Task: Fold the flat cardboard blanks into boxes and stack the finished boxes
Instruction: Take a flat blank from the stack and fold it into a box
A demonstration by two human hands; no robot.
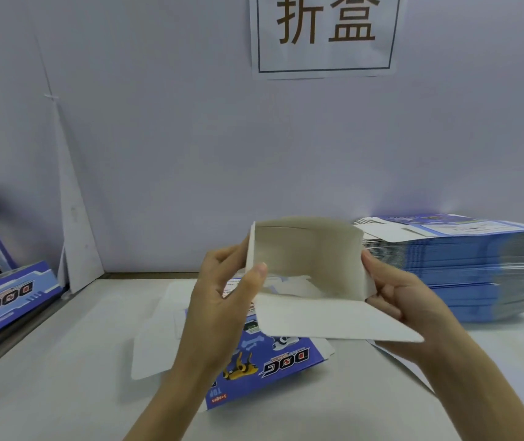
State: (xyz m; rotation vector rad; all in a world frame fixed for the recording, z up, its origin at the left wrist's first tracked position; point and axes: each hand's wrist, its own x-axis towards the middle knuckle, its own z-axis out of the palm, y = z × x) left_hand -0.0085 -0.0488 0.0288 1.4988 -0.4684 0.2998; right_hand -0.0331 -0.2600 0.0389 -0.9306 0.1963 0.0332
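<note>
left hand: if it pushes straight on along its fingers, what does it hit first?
The half-folded box: the left hand grips its left wall, thumb inside. Past the box, probably the grey backdrop, though depth is unclear.

"What is the tabletop [63,393] like?"

"It is pale and flat. It runs back to the wall [190,154]."

"What lies on it?"

"One flat blank [286,361] in the middle. Its blue side is up and it says DOG. Its white flaps [152,354] stick out to the left."

"And on the right?"

"A tall stack [477,268] of flat blanks, close to the wall."

"And on the left?"

"Blue boxes [9,291] by the left edge. I can't tell if they sit on the tabletop."
</note>
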